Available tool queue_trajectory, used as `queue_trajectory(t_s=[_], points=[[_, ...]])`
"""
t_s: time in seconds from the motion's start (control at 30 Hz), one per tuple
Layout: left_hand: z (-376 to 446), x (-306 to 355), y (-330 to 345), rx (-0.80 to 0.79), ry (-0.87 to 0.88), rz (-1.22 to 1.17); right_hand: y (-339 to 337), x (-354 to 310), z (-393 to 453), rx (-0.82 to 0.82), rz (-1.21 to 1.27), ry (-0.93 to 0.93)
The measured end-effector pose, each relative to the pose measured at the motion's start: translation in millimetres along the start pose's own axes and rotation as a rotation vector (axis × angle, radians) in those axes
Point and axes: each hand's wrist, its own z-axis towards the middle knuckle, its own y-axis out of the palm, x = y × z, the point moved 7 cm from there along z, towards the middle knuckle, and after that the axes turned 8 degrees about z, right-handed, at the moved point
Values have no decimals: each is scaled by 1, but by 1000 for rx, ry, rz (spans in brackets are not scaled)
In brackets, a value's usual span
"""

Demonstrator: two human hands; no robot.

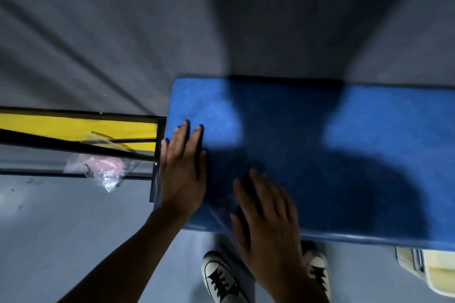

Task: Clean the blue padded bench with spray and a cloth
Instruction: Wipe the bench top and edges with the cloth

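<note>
Looking straight down on the blue padded bench [320,155], running across the middle and off to the right. Left hand [182,167] flat on the bench's left end, fingers straight and spread, gripping nothing. Right hand [266,216] blurred at the near edge, fingers extended, apparently empty; white shoes [221,278] below, yellow-and-black frame [81,128] and plastic bag [103,167] just left.

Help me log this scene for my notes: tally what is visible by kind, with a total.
Hands: 2, left hand and right hand, both flat on the bench
Blue padded bench: 1
Shoes: 2, and
Clear plastic bag: 1
Black and yellow frame: 1
Total: 7
</note>
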Motion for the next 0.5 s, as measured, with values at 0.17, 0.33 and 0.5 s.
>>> queue_trajectory(t_s=[0.17, 0.33, 0.5], points=[[7, 18, 21, 8, 148, 143, 35, 7, 3, -56, 12, -70], [6, 18, 19, 51, 144, 161, 44, 18, 36, -79, -80, -65], [6, 19, 19, 78, 139, 155, 27, 49, 117, -14, -188, -90]])
